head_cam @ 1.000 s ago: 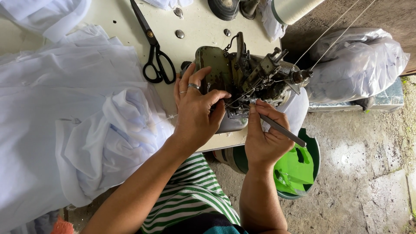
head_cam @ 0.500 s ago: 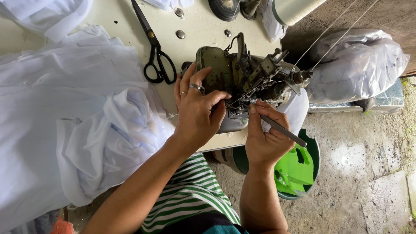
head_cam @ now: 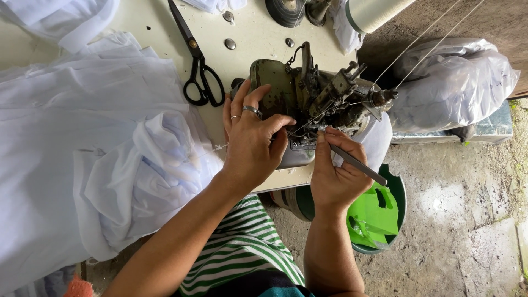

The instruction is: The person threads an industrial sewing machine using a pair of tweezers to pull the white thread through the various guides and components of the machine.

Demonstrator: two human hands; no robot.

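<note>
Head view: right hand [head_cam: 335, 176] grips tweezers [head_cam: 357, 165] (tips toward sewing machine [head_cam: 308, 96]), slanting down-right.

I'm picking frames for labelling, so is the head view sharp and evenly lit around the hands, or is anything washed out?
Head view: soft daylight, with the left hand, right hand and sewing machine sharp; the white fabric is bright and its folds nearly wash out; no motion blur; the frame edges bend slightly.

Cream table [head_cam: 258, 41], top scuffed, fills the upper left. Floor [head_cam: 467, 220]: rough grey concrete, damp patches, some grit and moss toward the right edge. Dark bucket [head_cam: 399, 192] with a green liner stands on the floor under the table edge. Daylight, soft and even.
</note>
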